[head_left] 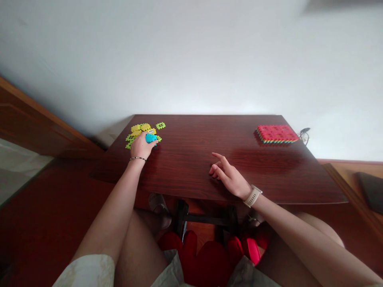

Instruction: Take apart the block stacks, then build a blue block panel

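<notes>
Dark red wood-grain tabletop (pixel 191 159): finished smooth and glossy. Yellow-green notched plastic tiles (pixel 138 130): moulded, low sheen. Blue rounded plastic piece (pixel 151 138): moulded smooth, glossy. Stacked pink-topped notched plastic tiles (pixel 277 134): moulded, low sheen. White ribbed watch strap (pixel 253 196): matt.

Under our left hand (pixel 142 145) we grip a cyan piece (pixel 151 138). Just beyond the grip lie yellow pieces (pixel 140 128) and lime-green lattice pieces (pixel 160 125). Far to its right sits a red-topped stack (pixel 277 134) with rainbow-striped edges, on the dark reddish-brown, wood-grained table (pixel 191 159).
</notes>
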### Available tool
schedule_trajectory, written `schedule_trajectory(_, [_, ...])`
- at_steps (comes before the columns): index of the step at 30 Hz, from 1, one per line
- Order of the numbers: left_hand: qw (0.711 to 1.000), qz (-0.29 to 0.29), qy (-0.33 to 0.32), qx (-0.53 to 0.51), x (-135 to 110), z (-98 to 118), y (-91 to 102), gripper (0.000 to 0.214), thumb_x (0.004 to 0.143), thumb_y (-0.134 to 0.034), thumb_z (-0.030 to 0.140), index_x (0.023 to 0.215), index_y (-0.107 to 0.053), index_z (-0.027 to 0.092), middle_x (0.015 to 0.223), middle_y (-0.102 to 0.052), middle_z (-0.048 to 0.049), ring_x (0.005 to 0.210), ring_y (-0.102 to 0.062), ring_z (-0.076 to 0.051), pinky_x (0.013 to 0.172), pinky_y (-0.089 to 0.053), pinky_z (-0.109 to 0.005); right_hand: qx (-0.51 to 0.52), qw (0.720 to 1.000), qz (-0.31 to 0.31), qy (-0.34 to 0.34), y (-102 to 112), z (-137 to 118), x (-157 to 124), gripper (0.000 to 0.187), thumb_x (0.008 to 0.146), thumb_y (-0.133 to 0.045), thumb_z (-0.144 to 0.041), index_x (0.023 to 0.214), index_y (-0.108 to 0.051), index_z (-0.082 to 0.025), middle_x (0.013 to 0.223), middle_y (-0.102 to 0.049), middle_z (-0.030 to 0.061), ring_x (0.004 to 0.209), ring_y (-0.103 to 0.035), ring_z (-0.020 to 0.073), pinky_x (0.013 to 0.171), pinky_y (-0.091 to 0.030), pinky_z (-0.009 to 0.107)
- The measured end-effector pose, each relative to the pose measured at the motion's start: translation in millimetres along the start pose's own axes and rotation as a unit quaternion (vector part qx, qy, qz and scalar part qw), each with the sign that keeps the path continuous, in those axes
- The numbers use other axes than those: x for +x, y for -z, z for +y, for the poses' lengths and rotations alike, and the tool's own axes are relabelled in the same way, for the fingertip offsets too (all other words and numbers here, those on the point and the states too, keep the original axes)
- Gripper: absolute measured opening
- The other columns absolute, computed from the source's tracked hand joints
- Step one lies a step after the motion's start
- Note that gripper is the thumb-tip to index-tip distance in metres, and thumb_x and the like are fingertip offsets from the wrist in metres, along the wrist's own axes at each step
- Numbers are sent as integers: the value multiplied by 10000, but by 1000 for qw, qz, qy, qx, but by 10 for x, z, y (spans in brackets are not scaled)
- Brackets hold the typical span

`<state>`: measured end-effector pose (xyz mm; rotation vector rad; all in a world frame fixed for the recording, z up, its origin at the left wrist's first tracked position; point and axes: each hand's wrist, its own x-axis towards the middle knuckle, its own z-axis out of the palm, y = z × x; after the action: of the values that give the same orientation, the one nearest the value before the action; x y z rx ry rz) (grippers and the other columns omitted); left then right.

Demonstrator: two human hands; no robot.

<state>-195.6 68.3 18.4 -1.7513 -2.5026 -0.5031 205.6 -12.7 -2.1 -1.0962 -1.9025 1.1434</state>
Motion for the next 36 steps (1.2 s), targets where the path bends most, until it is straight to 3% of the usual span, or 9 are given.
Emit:
schedule_trajectory(7, [998,-25,-32,46,433,25,56,592,939,-716,572,1389,-643,194,1315,-743,-166,1152,-687,-353,978,-516,-415,-25,1000,-13,10,11,4,-4,550,1136,-449,-501,1614,-404,-232,1002,-774,49,936,-729,246,879,-562,408])
schedule_trajectory(12, [996,-38,-28,82,789,-11,32,679,930,-688,669,1325,-667,117,1240,-763,-221,1096,-712,-359,941,-518,-430,-27,999,-18,15,25,-22,-11,541,1134,-446,-491,1607,-420,-232,998,-776,54,932,-733,254,872,-556,411])
schedule_trajectory(20, [993,-35,-1,114,1174,-225,47,736,919,-619,754,1280,-673,115,1279,-744,-269,1111,-725,-419,917,-536,-457,-44,998,-39,25,46,5,-15,548,1146,-416,-496,1620,-388,-223,1037,-773,55,975,-740,251,921,-560,419])
schedule_trajectory(25, [987,-58,51,143,1204,-550,147,845,963,-420,815,1212,-702,57,1256,-732,-325,1144,-704,-452,942,-521,-506,-47,998,-42,27,53,1,-20,535,1150,-407,-502,1619,-387,-245,1039,-772,51,984,-745,251,911,-563,408])
schedule_trajectory(29, [985,-67,69,145,1127,-796,198,924,947,-378,840,1255,-686,25,1261,-720,-348,1169,-690,-464,960,-514,-525,-55,997,-44,26,57,-17,-13,533,1153,-405,-499,1618,-384,-239,1043,-775,50,979,-743,247,907,-556,401])
schedule_trajectory(36, [981,-86,59,164,870,-964,231,991,958,-234,866,1264,-688,41,1261,-721,-360,1169,-696,-502,959,-526,-552,-63,997,-45,29,45,-17,-1,530,1153,-396,-496,1613,-395,-233,1021,-773,48,944,-739,244,891,-549,395])
